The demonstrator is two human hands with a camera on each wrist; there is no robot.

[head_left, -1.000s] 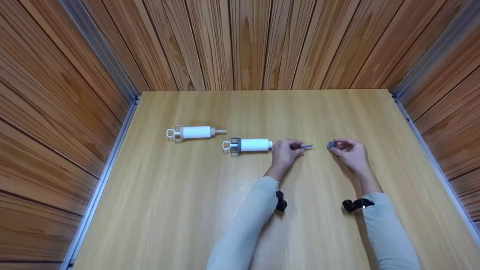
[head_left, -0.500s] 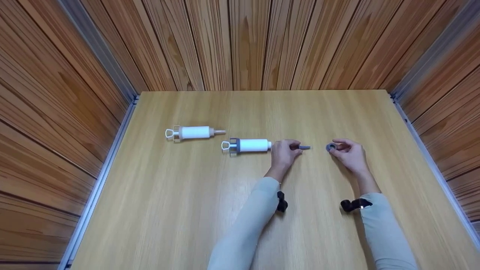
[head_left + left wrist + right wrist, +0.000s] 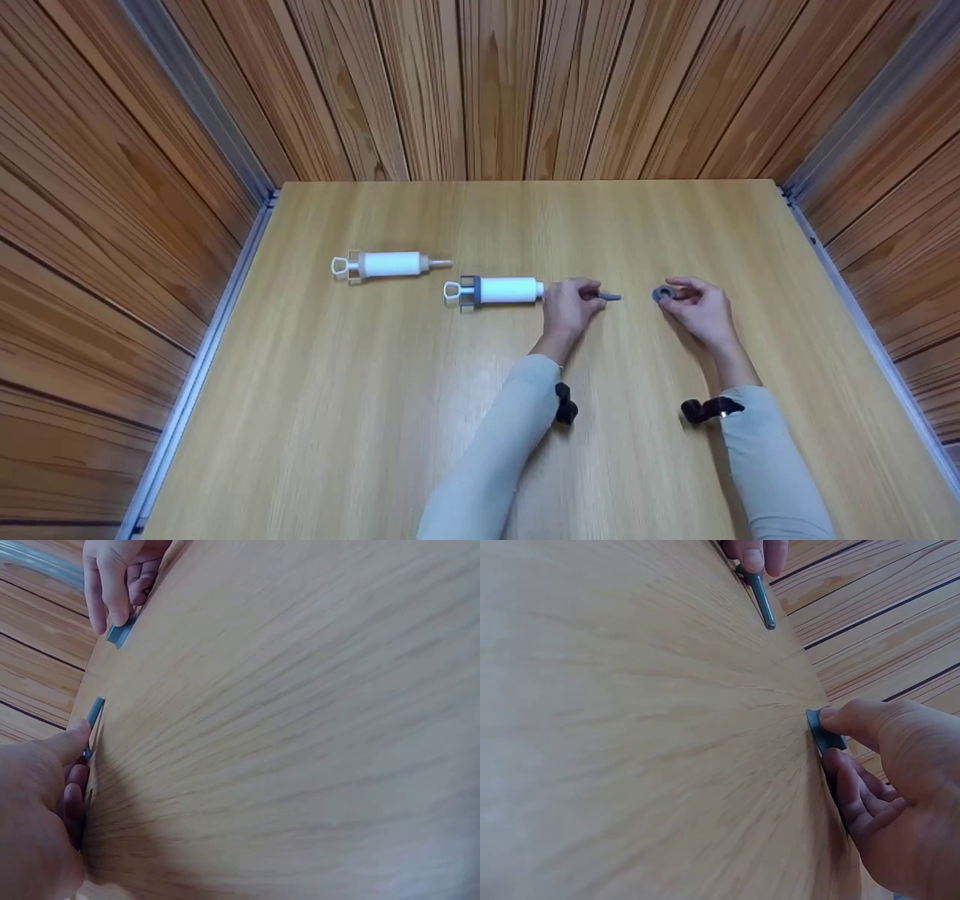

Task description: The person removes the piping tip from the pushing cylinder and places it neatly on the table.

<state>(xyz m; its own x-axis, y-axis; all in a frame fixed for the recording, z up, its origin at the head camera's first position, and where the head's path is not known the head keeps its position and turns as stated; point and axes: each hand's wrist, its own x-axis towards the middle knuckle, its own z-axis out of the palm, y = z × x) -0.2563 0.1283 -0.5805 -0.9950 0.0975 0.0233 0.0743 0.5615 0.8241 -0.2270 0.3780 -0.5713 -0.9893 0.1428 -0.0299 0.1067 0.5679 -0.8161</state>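
Between thumb and fingers, my left hand pinches a slim grey nozzle, its tapered tip pointing right; its rear end is hidden by the fingers. Across a short gap, my right hand holds a grey ring-shaped cap between thumb and fingertips, and its round opening shows in the head view. From the right wrist, the cap appears as a short flared piece close over the table. Just left of my left hand lies a white syringe-like tube with a dark grey collar and a white loop handle.
Farther back and to the left lies a similar white tube with a pale collar and a pale nozzle fitted. The wooden table is bounded by plank walls at the back and sides, with metal rails along the side edges.
The ring-shaped cap has turned in my right fingers, so its opening now faces the head camera more. The nozzle tip has tilted slightly; both hands stay almost in place.
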